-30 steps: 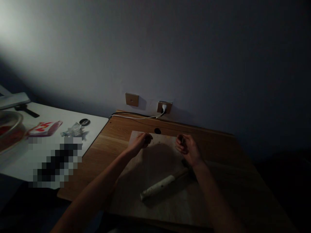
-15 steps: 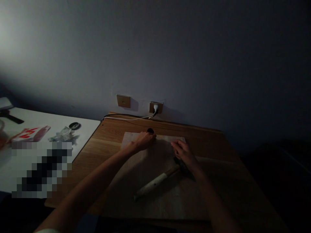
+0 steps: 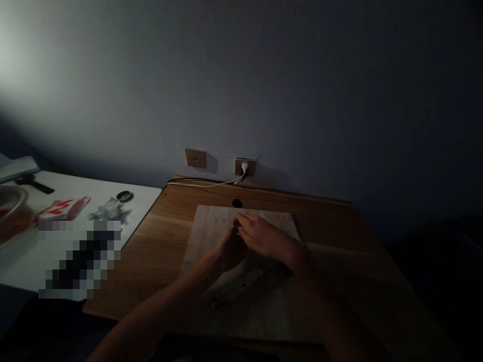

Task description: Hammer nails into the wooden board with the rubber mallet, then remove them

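Note:
My left hand and my right hand meet above the upper middle of a light wooden board. The fingers of both are closed together. A small pale glint shows between them, too tiny to name. On the board's upper left, several small dark dots stand in a row beside my hands. Under my right forearm lies a hammer with a pale handle, in deep shadow. Its head is hidden behind that arm.
The board rests on a wooden desk. Behind it is a dark round hole, and a wall socket holds a white plug with cables. At left, a white table bears a red-and-white packet, a clear plastic bag and a bowl.
My hands were apart over the board and have come together. The left moved down and right, the right moved left. The view has shifted slightly, and the hammer is now more shaded.

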Tool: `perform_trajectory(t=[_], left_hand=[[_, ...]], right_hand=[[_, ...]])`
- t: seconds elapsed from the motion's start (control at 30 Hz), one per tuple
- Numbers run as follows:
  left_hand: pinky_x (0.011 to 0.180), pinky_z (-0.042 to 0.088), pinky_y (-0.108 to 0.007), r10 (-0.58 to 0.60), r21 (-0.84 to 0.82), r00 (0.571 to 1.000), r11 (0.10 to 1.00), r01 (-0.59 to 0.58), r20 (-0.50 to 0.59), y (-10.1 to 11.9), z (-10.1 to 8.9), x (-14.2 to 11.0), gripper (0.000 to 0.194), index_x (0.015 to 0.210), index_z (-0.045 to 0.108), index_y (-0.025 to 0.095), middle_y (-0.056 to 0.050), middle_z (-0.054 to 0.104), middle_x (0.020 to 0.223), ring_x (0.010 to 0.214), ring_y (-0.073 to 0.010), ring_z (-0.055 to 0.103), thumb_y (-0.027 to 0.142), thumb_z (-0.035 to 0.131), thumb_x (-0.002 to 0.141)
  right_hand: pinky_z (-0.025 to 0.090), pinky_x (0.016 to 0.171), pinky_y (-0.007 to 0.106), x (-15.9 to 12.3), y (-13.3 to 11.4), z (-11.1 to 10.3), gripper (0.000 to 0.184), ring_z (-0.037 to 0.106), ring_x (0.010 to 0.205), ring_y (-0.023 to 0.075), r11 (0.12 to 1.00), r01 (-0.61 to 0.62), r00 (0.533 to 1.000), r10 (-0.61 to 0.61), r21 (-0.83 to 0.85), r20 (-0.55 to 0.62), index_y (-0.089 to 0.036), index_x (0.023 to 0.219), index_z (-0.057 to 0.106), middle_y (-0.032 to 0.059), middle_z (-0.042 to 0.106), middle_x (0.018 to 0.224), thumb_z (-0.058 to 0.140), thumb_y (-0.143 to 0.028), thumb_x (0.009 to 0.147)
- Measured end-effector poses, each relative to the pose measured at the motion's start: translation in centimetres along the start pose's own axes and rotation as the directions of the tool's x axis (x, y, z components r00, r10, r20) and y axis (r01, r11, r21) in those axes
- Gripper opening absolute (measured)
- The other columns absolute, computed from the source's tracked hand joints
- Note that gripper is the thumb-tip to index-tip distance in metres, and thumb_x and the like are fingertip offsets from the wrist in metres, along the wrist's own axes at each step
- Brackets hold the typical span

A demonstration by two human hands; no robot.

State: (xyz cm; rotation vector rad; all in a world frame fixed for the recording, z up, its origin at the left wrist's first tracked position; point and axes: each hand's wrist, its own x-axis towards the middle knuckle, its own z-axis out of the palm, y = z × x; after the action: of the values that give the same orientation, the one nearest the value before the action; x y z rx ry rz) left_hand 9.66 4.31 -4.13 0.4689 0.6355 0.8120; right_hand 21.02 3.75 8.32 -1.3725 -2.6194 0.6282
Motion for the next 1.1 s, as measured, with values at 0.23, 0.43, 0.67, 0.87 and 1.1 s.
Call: perform_trajectory(t=[0.23, 0.43, 0.67, 0.87, 1.1], left_hand=[[0.047, 0.031, -0.018, 0.062, 0.274, 0.995, 0.961, -0.038, -0.076, 1.3, -0.1, -0.2, 0.03, 0.081, 0.053, 0.019, 0.004, 0.047, 0.067, 0.052, -0.0078, 0.043, 0.048, 0.056, 0.087], [0.06, 0.037, -0.028, 0.274, 0.94, 0.925, 0.143, -0.311, 0.264, 0.6, -1.2, -0.2, 0.025, 0.071, 0.052, 0.021, 0.001, 0.049, 0.066, 0.06, -0.0141, 0.047, 0.034, 0.052, 0.093], [0.104, 0.041, -0.045, 0.102, 0.797, 0.816, -0.315, -0.516, 0.569, 1.4, -1.5, -2.9, 0.024, 0.11, 0.063, 0.019, -0.011, 0.067, 0.111, 0.113, -0.0258, 0.057, 0.031, 0.045, 0.102], [0.114, 0.037, -0.052, 0.282, 0.785, 0.779, -0.481, -0.39, 0.56, 2.6, -5.6, -9.0, 0.036, 0.136, 0.053, 0.025, -0.012, 0.051, 0.145, 0.134, -0.0279, 0.046, 0.036, 0.049, 0.102], [0.094, 0.056, -0.038, 0.586, 0.918, 0.759, -0.394, -0.038, 0.284, 2.7, -12.3, -16.1, 0.031, 0.128, 0.059, 0.024, -0.009, 0.061, 0.125, 0.11, -0.0233, 0.064, 0.034, 0.045, 0.102]], right_hand=[[0.05, 0.099, 0.036, -3.2, 1.0, -0.6, 0.027, 0.065, 0.112, 0.021, 0.96, -0.013, 0.969, 0.081, 0.281, -0.234, -0.021, 0.123, 0.062, 0.0087, 0.069, 0.121, 0.052, -0.023, 0.098], [0.056, 0.091, 0.036, -7.3, 4.3, 3.0, 0.027, 0.067, 0.106, 0.0203, 0.907, -0.067, 0.921, 0.217, 0.416, -0.324, -0.024, 0.121, 0.062, 0.0085, 0.064, 0.123, 0.053, -0.033, 0.097], [0.056, 0.092, 0.039, -12.7, 7.8, 7.0, 0.027, 0.063, 0.115, 0.0236, 0.923, -0.177, 0.794, 0.338, 0.341, -0.504, -0.025, 0.116, 0.064, 0.0093, 0.062, 0.124, 0.05, -0.039, 0.098], [0.05, 0.101, 0.053, -17.7, 10.8, 12.2, 0.045, 0.062, 0.117, 0.0323, 0.834, -0.49, 0.557, 0.523, 0.253, -0.645, -0.02, 0.117, 0.064, 0.016, 0.063, 0.126, 0.045, -0.054, 0.094], [0.049, 0.102, 0.054, -18.3, 10.9, 15.4, 0.067, 0.063, 0.118, 0.0365, 0.679, -0.593, 0.499, 0.732, 0.432, -0.465, -0.017, 0.12, 0.066, 0.0185, 0.07, 0.122, 0.045, -0.069, 0.084]])
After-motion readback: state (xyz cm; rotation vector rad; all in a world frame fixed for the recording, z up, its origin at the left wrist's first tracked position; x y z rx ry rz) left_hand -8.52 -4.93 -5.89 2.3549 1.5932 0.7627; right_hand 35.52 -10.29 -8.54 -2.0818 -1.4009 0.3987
